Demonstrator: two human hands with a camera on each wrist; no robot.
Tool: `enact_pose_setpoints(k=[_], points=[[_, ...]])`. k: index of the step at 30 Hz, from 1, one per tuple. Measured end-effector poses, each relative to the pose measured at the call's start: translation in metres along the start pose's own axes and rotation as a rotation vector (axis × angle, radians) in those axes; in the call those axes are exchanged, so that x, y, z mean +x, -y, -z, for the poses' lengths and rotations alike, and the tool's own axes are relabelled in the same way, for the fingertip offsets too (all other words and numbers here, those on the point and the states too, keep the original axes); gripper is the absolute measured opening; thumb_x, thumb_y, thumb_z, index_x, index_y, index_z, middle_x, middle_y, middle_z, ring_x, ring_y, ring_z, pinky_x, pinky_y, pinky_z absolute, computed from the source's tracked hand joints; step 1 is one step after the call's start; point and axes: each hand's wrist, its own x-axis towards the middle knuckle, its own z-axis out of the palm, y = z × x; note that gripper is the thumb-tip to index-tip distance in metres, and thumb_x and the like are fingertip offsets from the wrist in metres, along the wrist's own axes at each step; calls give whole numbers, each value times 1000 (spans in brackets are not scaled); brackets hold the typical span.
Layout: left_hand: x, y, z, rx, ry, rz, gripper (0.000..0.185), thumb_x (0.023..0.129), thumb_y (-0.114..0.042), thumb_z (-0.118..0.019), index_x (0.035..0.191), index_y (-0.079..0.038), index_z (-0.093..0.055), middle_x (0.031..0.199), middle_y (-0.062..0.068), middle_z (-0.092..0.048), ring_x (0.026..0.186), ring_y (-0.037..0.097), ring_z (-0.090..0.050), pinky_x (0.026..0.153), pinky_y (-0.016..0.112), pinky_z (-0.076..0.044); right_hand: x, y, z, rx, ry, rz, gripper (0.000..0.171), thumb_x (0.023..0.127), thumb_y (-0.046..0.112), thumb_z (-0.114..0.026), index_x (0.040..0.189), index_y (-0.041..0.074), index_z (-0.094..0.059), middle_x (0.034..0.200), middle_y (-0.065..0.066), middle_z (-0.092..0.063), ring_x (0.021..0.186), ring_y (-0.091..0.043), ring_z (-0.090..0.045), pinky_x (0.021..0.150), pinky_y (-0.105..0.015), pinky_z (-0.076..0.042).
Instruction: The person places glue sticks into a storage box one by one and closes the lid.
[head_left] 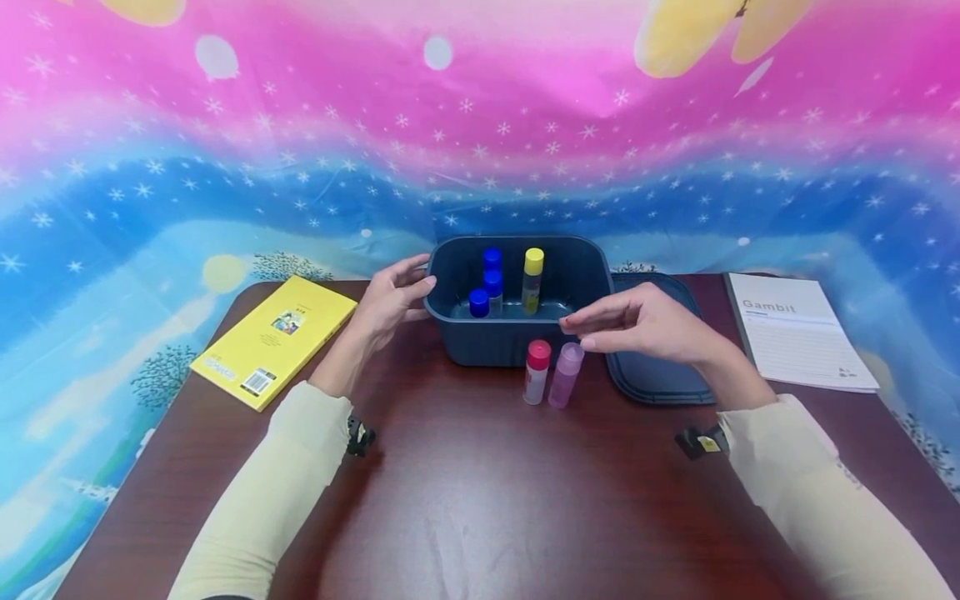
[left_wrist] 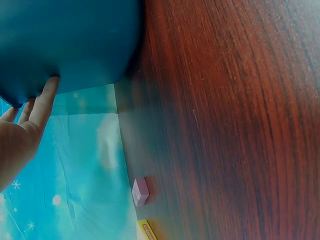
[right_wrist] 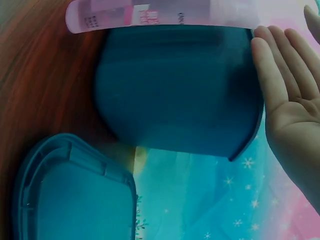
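Note:
My left hand (head_left: 392,296) touches the left side of a dark blue-grey plastic bin (head_left: 487,343), its fingers fairly straight against the wall. In the left wrist view the fingertips (left_wrist: 50,87) meet that wall. Inside the bin stand several blue-capped tubes (head_left: 492,282) and one yellow-capped tube (head_left: 532,283). A red-capped white tube (head_left: 536,375) and a translucent pink tube (head_left: 566,377) stand before it on the table. My right hand (head_left: 645,327), fingers extended, hovers at the pink tube's top and the bin's front rim; whether it touches either I cannot tell.
The bin's lid (head_left: 660,375) lies on the table to its right. Farther right is a notebook (head_left: 798,333) marked "Gambit". A yellow book (head_left: 273,342) lies at the left edge. In the left wrist view a small pinkish block (left_wrist: 140,192) sits by the table edge.

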Motion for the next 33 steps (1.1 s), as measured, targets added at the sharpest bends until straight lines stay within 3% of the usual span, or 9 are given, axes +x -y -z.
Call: enact_pose_setpoints(k=[8, 24, 33], points=[[1, 1, 0, 13, 4, 0, 57, 103, -13, -61, 156, -10, -41, 153, 18, -43, 135, 39, -50, 96, 52, -51, -2, -12, -11, 29, 119, -151, 44, 92, 19, -78, 132, 3, -67, 125, -11, -70, 115, -26, -68, 90, -31, -57], [1, 5, 1, 19, 12, 9, 58, 102, -13, -61, 156, -10, -40, 153, 19, -43, 135, 38, -50, 97, 52, -51, -3, -18, -17, -2, 46, -118, 34, 90, 17, -80, 121, 6, -74, 113, -5, -75, 104, -19, -72, 86, -31, -58], [0, 0, 2, 23, 4, -2, 58, 103, -14, -61, 156, -11, -40, 153, 18, -43, 134, 38, -51, 97, 52, -51, -5, -8, 4, -3, 18, 1, 29, 92, 8, -76, 120, 7, -73, 114, -6, -74, 99, -21, -72, 85, -32, -59]])
